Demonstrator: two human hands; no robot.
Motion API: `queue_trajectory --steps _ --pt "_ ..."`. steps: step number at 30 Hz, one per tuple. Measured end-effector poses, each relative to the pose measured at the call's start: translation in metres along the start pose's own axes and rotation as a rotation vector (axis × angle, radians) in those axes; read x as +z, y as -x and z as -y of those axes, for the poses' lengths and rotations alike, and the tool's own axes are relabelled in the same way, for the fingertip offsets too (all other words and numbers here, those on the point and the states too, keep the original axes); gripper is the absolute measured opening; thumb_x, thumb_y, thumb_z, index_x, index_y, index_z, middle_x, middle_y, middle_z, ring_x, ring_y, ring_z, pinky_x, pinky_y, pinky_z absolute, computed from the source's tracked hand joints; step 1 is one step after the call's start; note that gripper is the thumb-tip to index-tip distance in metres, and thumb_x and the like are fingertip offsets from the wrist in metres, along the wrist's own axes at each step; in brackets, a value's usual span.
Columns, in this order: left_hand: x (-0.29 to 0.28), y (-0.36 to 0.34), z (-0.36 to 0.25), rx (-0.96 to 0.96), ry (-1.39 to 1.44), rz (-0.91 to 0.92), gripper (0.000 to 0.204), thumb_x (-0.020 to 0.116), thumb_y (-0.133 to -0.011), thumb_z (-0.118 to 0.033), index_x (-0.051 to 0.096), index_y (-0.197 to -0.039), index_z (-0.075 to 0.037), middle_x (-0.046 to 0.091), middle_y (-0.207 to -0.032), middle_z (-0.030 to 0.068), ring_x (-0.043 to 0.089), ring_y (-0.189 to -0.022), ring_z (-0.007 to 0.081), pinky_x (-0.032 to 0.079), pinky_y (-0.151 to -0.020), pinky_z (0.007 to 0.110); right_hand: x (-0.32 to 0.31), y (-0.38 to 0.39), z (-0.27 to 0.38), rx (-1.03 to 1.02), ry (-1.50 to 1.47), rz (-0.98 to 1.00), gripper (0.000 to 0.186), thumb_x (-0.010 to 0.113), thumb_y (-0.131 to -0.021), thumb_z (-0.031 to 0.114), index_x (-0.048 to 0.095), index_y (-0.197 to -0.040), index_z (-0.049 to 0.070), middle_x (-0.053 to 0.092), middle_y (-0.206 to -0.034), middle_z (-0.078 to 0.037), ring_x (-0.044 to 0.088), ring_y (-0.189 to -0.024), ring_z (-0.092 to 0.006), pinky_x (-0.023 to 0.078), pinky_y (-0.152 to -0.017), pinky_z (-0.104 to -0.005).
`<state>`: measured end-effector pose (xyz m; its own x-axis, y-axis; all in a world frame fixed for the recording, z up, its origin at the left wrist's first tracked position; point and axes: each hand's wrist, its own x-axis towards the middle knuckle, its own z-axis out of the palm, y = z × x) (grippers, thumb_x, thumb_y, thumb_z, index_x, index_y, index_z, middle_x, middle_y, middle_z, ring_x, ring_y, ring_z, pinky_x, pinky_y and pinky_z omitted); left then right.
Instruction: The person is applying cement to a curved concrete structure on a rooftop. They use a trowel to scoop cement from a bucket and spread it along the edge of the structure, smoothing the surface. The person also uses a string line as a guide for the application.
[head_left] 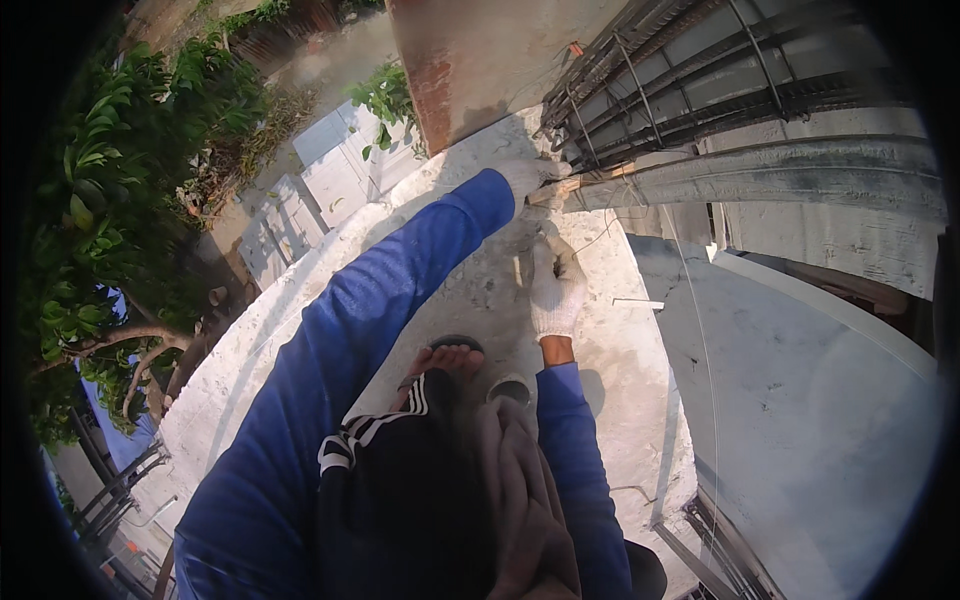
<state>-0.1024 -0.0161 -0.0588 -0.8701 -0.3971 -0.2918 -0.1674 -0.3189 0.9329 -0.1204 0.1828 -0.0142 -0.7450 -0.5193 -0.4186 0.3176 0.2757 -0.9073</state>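
My left hand (528, 180), in a white knit glove, reaches far forward. Its fingers close around the splintered end of a long wooden board (590, 190); part of the grip is hidden. Nearer to me, my right hand (557, 295), gloved the same way, is low over the concrete slab (470, 250). Its fingers curl in, and whatever they hold is too small to make out. A thin wire (603, 232) bends between the right fingers and the board.
Tied steel reinforcing bars (680, 85) lie at the far right above grey beams (780, 178). The slab's curved edge drops toward a lower grey surface (800, 390) at right. Leafy branches (120, 180) and white panels (350, 150) are below left. My sandalled foot (455, 360) stands on the slab.
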Motion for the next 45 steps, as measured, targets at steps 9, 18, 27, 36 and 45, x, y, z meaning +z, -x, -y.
queue_trajectory --steps 9,18,27,36,45 --pt "0.012 0.008 0.011 0.176 0.333 -0.407 0.026 0.075 -0.088 -0.008 0.074 -0.112 0.002 0.072 -0.111 0.0054 0.066 -0.098 0.0169 0.054 -0.085 0.029 0.01 0.031 0.032 -0.545 0.727 0.046 0.019 0.069 -0.096 0.017 0.074 -0.111 0.007 0.074 -0.095 -0.015 0.073 -0.086 -0.0322 0.059 -0.081 -0.0385" --pt "0.01 0.044 -0.012 0.194 0.344 -0.395 0.04 0.068 -0.089 0.0 0.065 -0.129 0.005 0.067 -0.115 0.0085 0.064 -0.101 0.0162 0.052 -0.09 0.029 0.051 0.081 0.214 -0.644 1.024 0.497 0.024 0.068 -0.091 0.014 0.074 -0.112 0.006 0.074 -0.097 -0.021 0.073 -0.089 -0.039 0.058 -0.078 -0.0413" --pt "0.029 0.056 -0.025 0.297 0.52 -0.392 0.072 0.065 -0.089 0.004 0.037 -0.155 0.001 0.062 -0.134 0.0141 0.06 -0.118 0.0216 0.051 -0.102 0.034 0.126 -0.061 0.217 -0.469 1.915 0.513 0.033 0.07 -0.087 0.013 0.075 -0.118 0.009 0.071 -0.117 -0.024 0.07 -0.108 -0.04 0.058 -0.092 -0.0466" --pt "0.022 0.044 -0.006 0.441 0.072 -0.568 0.083 0.07 -0.088 -0.003 0.03 -0.16 -0.002 0.047 -0.155 0.0234 0.052 -0.139 0.0301 0.045 -0.112 0.036 0.126 -0.119 0.161 -0.341 2.032 0.507 0.04 0.073 -0.086 0.029 0.075 -0.122 0.011 0.069 -0.128 -0.02 0.067 -0.118 -0.0404 0.055 -0.1 -0.0478" --pt "0.015 0.036 -0.01 0.336 0.287 -0.396 0.066 0.064 -0.085 0.002 0.049 -0.149 -0.002 0.065 -0.135 0.0117 0.065 -0.116 0.0212 0.051 -0.101 0.033 0.116 -0.119 0.166 -0.412 1.986 0.614 0.036 0.069 -0.087 0.029 0.076 -0.118 0.013 0.07 -0.126 -0.018 0.067 -0.117 -0.0399 0.054 -0.099 -0.0463"
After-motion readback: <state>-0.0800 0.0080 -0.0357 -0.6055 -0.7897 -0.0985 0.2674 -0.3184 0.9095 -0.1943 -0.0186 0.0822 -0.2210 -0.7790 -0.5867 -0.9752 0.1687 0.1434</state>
